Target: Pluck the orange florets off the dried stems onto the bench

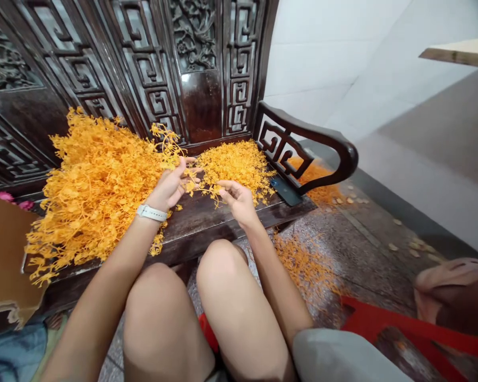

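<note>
My left hand (171,187), with a pale watch on its wrist, holds a yellow-orange plastic flower sprig (168,142) between thumb and fingers. Its branching stems stick up above the hand and stretch across toward the right. My right hand (237,201) is closed in a pinch at a small tip of the yellow sprigs, just in front of the smaller pile. To the left rises a big heap of branched yellow sprigs (99,185). Between and behind my hands lies a lower pile of small yellow pieces (239,164) on the dark wooden bench (191,225).
A dark phone (286,191) lies beside the bench's curved armrest (344,154). Orange scraps (306,265) cover the floor at the right, near a red stool (382,321). At far left stands a cardboard box (8,249). The carved backrest (205,106) closes off the rear.
</note>
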### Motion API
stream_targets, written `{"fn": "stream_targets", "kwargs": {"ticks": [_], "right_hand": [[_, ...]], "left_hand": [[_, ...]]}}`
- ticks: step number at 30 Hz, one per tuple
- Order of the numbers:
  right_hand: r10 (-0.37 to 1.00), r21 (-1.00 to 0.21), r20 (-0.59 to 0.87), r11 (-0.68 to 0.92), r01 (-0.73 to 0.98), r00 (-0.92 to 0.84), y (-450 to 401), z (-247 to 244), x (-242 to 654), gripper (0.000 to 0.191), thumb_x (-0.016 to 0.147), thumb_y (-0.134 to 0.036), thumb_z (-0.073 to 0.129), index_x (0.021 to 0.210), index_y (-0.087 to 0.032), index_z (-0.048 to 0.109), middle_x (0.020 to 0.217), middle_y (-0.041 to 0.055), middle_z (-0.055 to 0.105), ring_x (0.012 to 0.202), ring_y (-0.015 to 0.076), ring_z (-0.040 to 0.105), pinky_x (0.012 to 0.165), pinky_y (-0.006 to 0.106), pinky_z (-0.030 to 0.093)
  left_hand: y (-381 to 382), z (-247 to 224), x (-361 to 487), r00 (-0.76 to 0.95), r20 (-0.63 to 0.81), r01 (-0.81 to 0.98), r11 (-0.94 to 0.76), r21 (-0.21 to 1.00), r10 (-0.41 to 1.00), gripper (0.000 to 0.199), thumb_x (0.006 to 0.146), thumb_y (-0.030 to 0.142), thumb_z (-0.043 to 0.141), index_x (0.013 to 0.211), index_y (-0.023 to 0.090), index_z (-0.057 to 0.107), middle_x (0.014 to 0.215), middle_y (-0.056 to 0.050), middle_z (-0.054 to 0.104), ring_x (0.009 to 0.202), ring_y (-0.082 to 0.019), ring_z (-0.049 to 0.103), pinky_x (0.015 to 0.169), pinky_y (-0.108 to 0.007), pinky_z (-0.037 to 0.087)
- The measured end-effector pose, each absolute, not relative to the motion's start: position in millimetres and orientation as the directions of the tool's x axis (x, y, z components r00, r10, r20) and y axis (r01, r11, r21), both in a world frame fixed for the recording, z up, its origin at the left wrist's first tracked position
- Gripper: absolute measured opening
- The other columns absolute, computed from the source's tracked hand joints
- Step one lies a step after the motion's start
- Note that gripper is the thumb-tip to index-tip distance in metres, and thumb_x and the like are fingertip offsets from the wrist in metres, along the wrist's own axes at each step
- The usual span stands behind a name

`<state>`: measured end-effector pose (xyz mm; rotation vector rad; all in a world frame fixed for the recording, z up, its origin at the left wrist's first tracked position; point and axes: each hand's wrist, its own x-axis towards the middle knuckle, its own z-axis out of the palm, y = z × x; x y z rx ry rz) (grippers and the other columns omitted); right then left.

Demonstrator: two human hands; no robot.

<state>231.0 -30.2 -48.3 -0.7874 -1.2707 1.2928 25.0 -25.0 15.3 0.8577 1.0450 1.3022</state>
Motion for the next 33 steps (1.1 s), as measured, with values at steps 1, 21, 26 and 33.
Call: {"fn": "stream_targets", "kwargs": {"ticks": [1, 21, 26, 33], "right_hand": [[0.964, -0.948, 0.215, 0.168, -0.269, -0.155, -32, -46, 233, 0.028, 0.079, -0.039, 0.083, 0.098, -0.020, 0.077, 0.087, 0.0026, 0.070, 0.074, 0.0150, 0.056, 0.071, 0.030, 0.045], [0.980, -0.888, 0.064, -0.030, -0.460, -0.186, -54, -15, 221, 0.034, 0.071, -0.047, 0.088, 0.086, -0.021, 0.072, 0.085, -0.0013, 0.067, 0.075, 0.0124, 0.056, 0.068, 0.026, 0.043], [0.999, -0.887, 0.054, 0.047, -0.459, -0.004, -48, -17, 226, 0.022, 0.074, -0.036, 0.080, 0.072, -0.021, 0.063, 0.075, -0.0027, 0.061, 0.071, 0.0121, 0.052, 0.066, 0.026, 0.042], [0.998, -0.759, -0.043, -0.064, -0.648, -0.048, -39, -28, 234, 0.030, 0.079, -0.046, 0.079, 0.089, -0.026, 0.059, 0.098, 0.0011, 0.071, 0.084, 0.0165, 0.063, 0.071, 0.031, 0.052]], "left_hand": [[-22, 22, 26, -0.066, -0.118, -0.269, 0.097, 0.958, 0.991, 0.045, 0.099, 0.060, 0.065, 0.122, 0.021, 0.070, 0.095, -0.008, 0.076, 0.060, -0.011, 0.067, 0.055, -0.022, 0.056], [-36, 41, 73, 0.248, 0.159, 0.078, -0.183, 0.980, 0.956, 0.049, 0.075, 0.059, 0.089, 0.085, 0.017, 0.067, 0.074, 0.000, 0.062, 0.065, -0.011, 0.053, 0.060, -0.024, 0.043], [-29, 49, 65, 0.110, 0.233, 0.119, -0.245, 0.962, 0.966, 0.044, 0.078, 0.057, 0.089, 0.077, 0.017, 0.070, 0.062, 0.002, 0.052, 0.057, -0.010, 0.045, 0.053, -0.024, 0.037], [-19, 52, 62, -0.162, 0.088, -0.213, -0.122, 0.969, 0.983, 0.054, 0.091, 0.071, 0.068, 0.124, 0.028, 0.072, 0.071, -0.001, 0.063, 0.067, -0.015, 0.063, 0.060, -0.025, 0.052]]}}
